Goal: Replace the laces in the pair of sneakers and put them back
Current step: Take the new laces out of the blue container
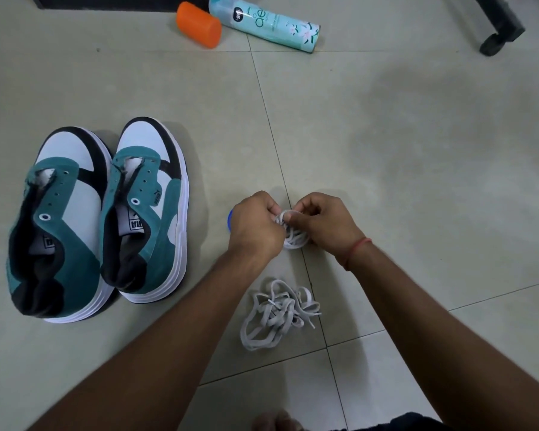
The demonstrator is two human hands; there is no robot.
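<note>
Two teal, white and black sneakers stand side by side on the floor at the left, the left sneaker [56, 225] and the right sneaker [147, 209], both with bare eyelets and no laces. My left hand [254, 228] and my right hand [324, 225] meet over the floor tile, both pinching a small bundle of white lace [293, 236]. A second, loose tangle of white laces [277, 314] lies on the floor nearer to me, between my forearms. A small blue thing [230, 220] peeks out behind my left hand, mostly hidden.
An orange cap [198, 24] and a mint-green spray can [265, 21] lie on the floor at the far side. A black chair leg with a caster [498, 29] stands at the far right. My knee or foot [277, 421] shows at the bottom edge.
</note>
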